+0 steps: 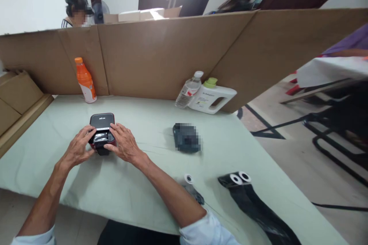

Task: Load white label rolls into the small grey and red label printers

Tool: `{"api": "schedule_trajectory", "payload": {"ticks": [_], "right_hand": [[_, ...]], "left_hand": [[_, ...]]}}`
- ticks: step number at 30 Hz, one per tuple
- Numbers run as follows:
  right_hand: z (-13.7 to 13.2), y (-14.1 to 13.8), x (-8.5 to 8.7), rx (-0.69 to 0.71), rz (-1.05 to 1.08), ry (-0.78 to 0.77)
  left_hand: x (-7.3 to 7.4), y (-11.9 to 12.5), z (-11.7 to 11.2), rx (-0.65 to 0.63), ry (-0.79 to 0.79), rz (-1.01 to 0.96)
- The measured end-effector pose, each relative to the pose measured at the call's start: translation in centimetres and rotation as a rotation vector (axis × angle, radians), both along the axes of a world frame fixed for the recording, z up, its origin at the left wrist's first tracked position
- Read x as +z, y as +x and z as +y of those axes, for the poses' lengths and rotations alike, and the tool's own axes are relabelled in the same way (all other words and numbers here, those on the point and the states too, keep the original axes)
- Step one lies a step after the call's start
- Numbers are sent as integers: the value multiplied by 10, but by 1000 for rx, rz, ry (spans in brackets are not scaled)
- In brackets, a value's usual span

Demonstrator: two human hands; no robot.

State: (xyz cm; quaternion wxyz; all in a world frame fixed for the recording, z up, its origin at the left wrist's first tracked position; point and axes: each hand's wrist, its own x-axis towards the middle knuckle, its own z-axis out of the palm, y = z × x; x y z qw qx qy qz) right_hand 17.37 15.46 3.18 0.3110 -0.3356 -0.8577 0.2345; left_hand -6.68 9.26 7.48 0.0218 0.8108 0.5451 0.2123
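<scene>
A small black device with dark red sides point(102, 121), which looks like a portable receipt printer, stands on the table between my hands. My left hand point(78, 148) grips its left side, fingers on the upper edge and thumb low at the front. On the right side, my right hand point(124, 143) holds it the same way, fingers curled over the top and thumb against the front. Black shiny material point(101, 141) shows at the device's front, between my thumbs; its exact kind is unclear. The device's sides are partly hidden by my fingers.
Cardboard panels point(161, 57) border the pale green table point(138, 195). An orange bottle point(85, 80), a clear bottle point(188, 91) and a white jug point(211, 99) stand along the back. Right of me lie a blurred dark object point(186, 137) and white rolls point(240, 178) in black plastic. A person point(76, 9) is beyond.
</scene>
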Motion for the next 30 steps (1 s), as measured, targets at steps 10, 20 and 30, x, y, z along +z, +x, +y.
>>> {"api": "schedule_trajectory", "payload": {"ticks": [10,20,30], "right_hand": [[-21,0,-9,-41,73,-117],[-85,91,28,-162,319,37],[-50,226,-12,-778,579,86]], "left_hand": [[-13,7,-8,134,34,2],[32,30,0,127,202,49],[-8,214,88,-309,-48,-108]]}}
